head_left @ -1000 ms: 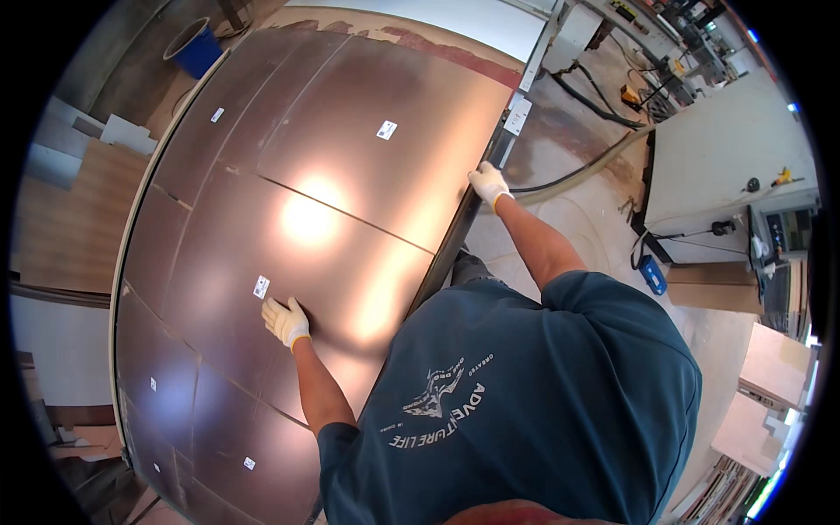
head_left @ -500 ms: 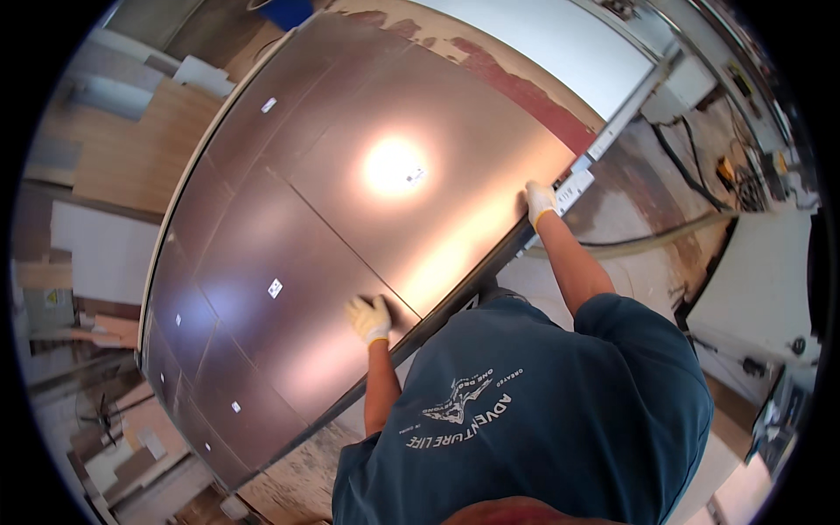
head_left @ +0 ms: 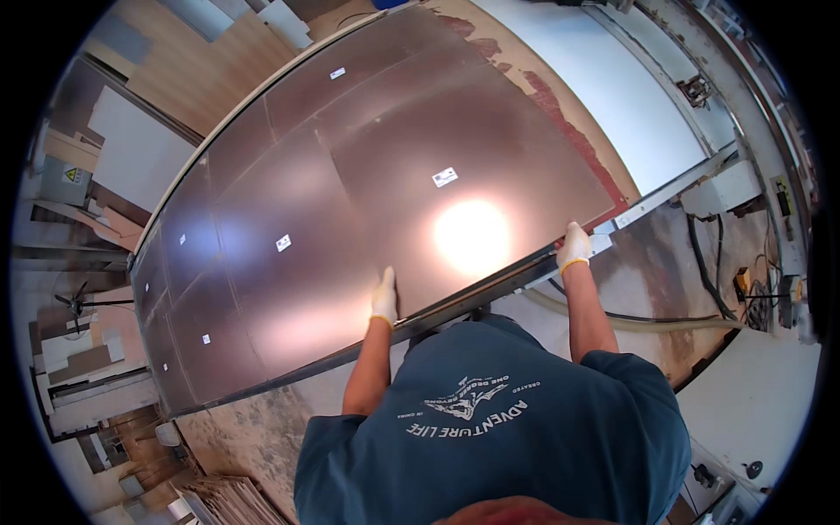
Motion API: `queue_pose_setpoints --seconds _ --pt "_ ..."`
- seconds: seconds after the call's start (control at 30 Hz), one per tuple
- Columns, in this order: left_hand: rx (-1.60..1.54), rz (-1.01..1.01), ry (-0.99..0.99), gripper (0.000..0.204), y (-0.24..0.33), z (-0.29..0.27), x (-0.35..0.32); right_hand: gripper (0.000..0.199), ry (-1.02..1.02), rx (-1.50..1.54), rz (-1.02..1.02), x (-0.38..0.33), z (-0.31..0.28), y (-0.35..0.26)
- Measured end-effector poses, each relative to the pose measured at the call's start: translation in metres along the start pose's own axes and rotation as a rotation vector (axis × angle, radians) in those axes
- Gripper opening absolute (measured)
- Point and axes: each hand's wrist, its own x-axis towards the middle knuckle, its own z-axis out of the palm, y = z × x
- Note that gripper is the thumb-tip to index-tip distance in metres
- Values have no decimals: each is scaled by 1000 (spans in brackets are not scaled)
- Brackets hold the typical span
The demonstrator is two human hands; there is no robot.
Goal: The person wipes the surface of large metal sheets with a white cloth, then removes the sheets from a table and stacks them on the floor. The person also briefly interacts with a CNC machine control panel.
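Observation:
Several bronze-brown, glossy panels lie side by side on a wide worktable. My right hand [head_left: 573,245], in a white glove with a yellow cuff, is closed round the near right corner of the rightmost panel [head_left: 411,122]. My left hand [head_left: 383,295], gloved the same way, rests by that panel's near left corner, beside the seam with the neighbouring panel [head_left: 302,192]. Its fingers are stretched forward and held together; their undersides are hidden. A small white label [head_left: 444,178] sits on the right panel, near a bright lamp reflection.
A dark rail [head_left: 455,293] runs along the table's near edge, in front of my body. To the right are a metal frame [head_left: 674,188] and a hose [head_left: 647,324] on the floor. Stacked boards [head_left: 144,144] stand beyond the table at left, with a fan [head_left: 77,302] nearby.
My view has turned, so the table appears rotated. My left hand has gone from spread fingers to fingers together nearer the panel's edge. My right hand stays at the right corner.

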Motion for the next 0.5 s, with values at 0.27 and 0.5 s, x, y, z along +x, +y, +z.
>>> queue_pose_setpoints --seconds 0.27,0.5 --pt "-477 46 -112 54 16 0 -59 28 -84 -275 -168 13 -91 -34" --pt "-172 8 6 55 87 -60 -101 44 -273 -1473 -673 78 -97 -182"
